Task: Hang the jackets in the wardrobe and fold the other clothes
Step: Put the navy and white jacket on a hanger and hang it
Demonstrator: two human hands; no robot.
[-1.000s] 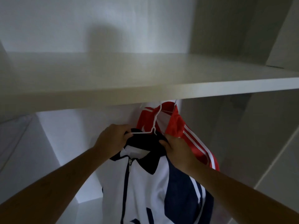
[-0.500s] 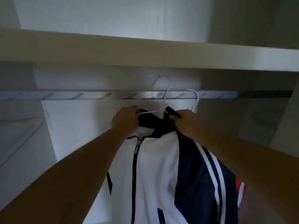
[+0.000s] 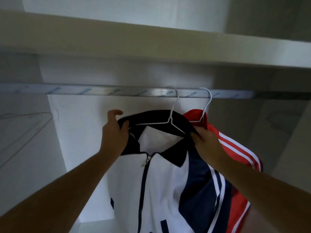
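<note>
Hanging from the wardrobe rail (image 3: pixel 117 91) on a white hanger (image 3: pixel 171 118), the white-and-navy jacket (image 3: pixel 161 182) sat just beside the red jacket (image 3: pixel 235 148) on its right. The left hand (image 3: pixel 114 135) gripped the dark collar (image 3: pixel 151 115) at its left side, thumb in front, while the right hand (image 3: pixel 207 143) pinched the collar's right end.

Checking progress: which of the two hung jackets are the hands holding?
The white and navy jacket: left hand and right hand hold its dark collar. The red jacket hangs to its right.
</note>
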